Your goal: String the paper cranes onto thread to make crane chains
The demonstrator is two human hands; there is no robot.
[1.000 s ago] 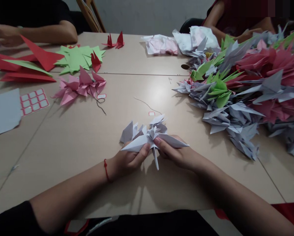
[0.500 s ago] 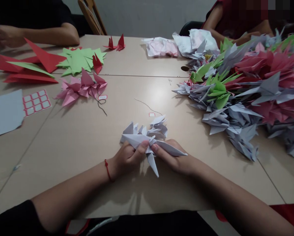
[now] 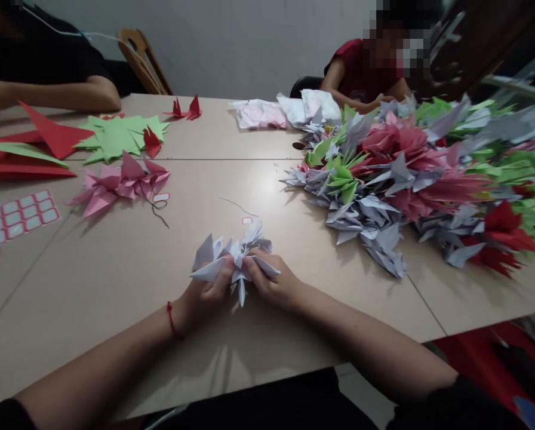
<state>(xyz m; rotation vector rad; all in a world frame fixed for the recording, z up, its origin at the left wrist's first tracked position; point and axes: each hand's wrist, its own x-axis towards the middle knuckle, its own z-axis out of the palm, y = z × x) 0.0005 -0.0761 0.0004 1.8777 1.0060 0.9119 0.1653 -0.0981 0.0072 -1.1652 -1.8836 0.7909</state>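
Observation:
Both my hands grip a cluster of pale grey-white folded paper cranes just above the tabletop. My left hand is closed on its left side, the thumb pressed near the middle. My right hand is closed on the right side, its thumb pinching close to the left one. One pointed paper tip sticks out toward me between the thumbs. Past the cluster lie a thin dark string and a small red-edged label. My fingers beneath the paper are partly hidden.
A large heap of grey, pink, green and red paper cranes covers the right side. Pink cranes, green folded pieces and a label sheet lie left. White packets stand behind. Two people sit across the table.
The camera view has swung right and up, so everything appears further left and more of the heap shows. The front crane's wings and tip have tilted; both hands keep their hold.

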